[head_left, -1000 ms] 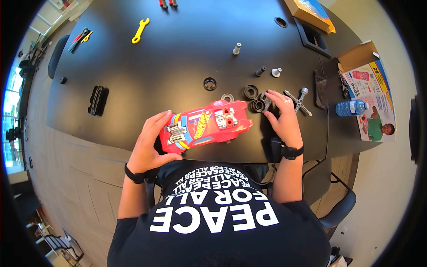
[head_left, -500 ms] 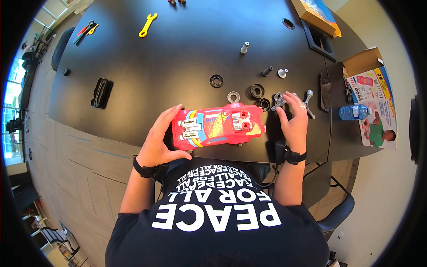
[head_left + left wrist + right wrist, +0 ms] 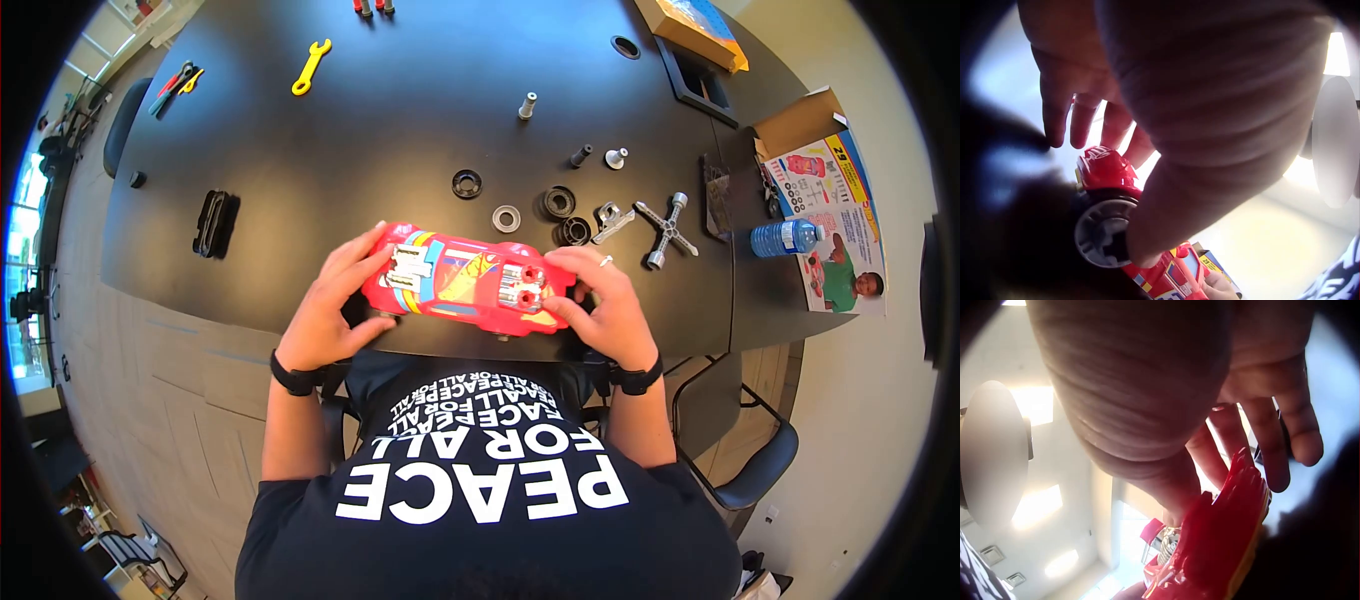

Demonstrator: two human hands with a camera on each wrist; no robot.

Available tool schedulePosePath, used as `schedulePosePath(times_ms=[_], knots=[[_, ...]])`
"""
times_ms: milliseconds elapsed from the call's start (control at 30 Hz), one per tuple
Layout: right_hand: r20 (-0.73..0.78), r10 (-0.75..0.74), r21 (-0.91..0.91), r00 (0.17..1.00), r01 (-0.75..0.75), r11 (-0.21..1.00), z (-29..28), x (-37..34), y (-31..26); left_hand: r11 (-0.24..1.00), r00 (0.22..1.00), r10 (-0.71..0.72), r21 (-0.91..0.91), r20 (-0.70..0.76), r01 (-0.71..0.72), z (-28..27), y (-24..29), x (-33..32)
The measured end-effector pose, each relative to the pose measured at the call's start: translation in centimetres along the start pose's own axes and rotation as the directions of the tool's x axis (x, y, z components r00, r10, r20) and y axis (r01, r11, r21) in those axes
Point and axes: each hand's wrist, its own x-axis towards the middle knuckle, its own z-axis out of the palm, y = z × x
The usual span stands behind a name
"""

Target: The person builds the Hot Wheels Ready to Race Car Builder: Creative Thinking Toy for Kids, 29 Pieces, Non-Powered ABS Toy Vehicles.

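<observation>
A red toy car with blue and yellow stripes and silver engine pieces lies sideways close to the table's near edge. Its left end is gripped by my left hand, thumb on the near side and fingers over the far side. In the left wrist view the thumb overlaps a grey-hubbed wheel. My right hand holds the car's right end, thumb on top by the silver engine and fingers along the far side. The right wrist view shows the red body between thumb and fingers.
Beyond the car lie a grey ring, black tyres, a silver bracket-like part and a grey cross wrench. A yellow wrench is farther back. At right are a water bottle and a printed box.
My right hand has left the silver part by the tyres and come left onto the car's right end. The car has turned slightly, its right end swinging nearer to my body. My left hand keeps its grip.
</observation>
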Motion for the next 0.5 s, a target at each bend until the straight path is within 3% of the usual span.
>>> schedulePosePath(times_ms=[67, 167, 233, 300, 400, 433, 500], knots=[[0.034, -0.014, 0.001, 0.999, 0.014, 1.0, 0.6, 0.1, -0.5, 0.996, 0.995, -0.014, 0.089, -0.096, 0.023, -0.7, -0.1, 0.3], [0.187, -0.062, 0.047, 0.98, 0.054, 0.997, 1.7, 0.3, -1.6, 0.947, 0.919, -0.06, 0.27, -0.39, 0.176, -0.9, -1.3, 0.5], [0.319, -0.16, 0.122, 0.934, 0.127, 0.984, 2.8, 0.3, -1.1, 0.94, 0.909, -0.092, 0.265, -0.406, 0.213, -1.3, -0.3, 0.3], [0.353, -0.189, 0.165, 0.916, 0.138, 0.977, 3.1, 0.6, -1.0, 0.934, 0.899, -0.121, 0.258, -0.421, 0.246, -1.3, 2.4, 0.6], [0.14, -0.081, 0.027, 0.987, 0.078, 0.997, 2.5, 2.1, -1.4, 0.896, 0.947, -0.107, 0.384, -0.303, 0.224, 0.6, 5.8, 0.2], [0.02, -0.121, -0.052, 0.992, 0.122, 0.991, 2.1, 2.9, -1.0, 0.874, 0.948, -0.142, 0.413, -0.285, 0.256, 1.5, 6.7, 0.0], [-0.179, -0.113, -0.21, 0.977, 0.074, 0.975, 1.3, 4.0, 0.0, 0.794, 0.953, -0.159, 0.54, -0.257, 0.279, 2.4, 7.2, -0.1]])
